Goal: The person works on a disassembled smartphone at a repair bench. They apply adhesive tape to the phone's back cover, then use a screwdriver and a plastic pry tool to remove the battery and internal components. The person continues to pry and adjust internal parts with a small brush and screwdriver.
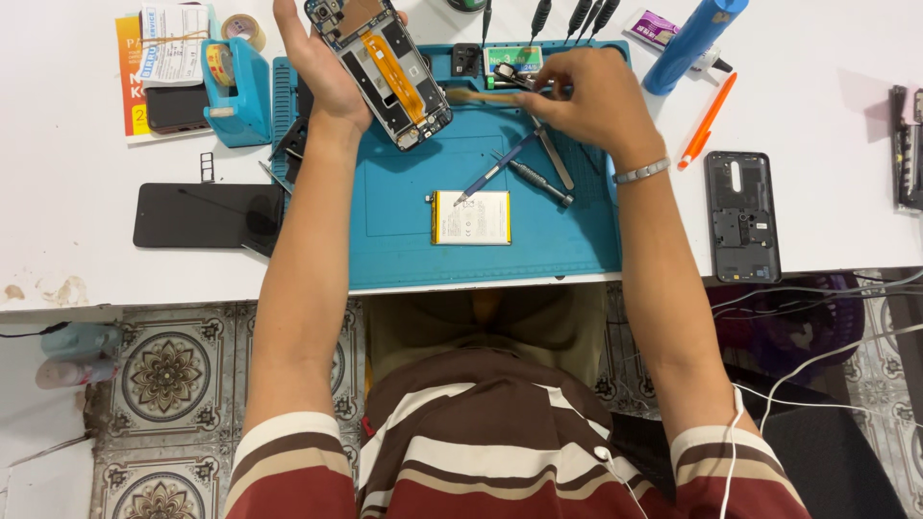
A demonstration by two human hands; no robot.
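Black screen panel (202,215): it lies on the white bench (67,192) left of the mat, with one corner near the front lip; a brush of your left forearm could push it off.
Tape dispenser (234,91): it stands just beside your left wrist, so a quick turn of that arm could knock it.
Left hand (322,62): you hold the opened phone (385,72) tilted in the air, fingers wrapped round its left edge. The orange flex cable (392,69) is bare, and a slack grip could drop the phone onto the blue mat (404,245).
Battery (471,217): it lies loose on the mat, under neither hand but just below the screwdriver (495,171) and tweezers (555,156); a tool tip dragged over it could puncture it.
Right hand (586,96): your fingers are closed on a thin brown tool (481,95) pointing toward the phone. Pushed too hard, it could slip and tear the cable.
Back cover (741,213): it rests right of your elbow, near the bench lip, so a backward sweep could send it off.
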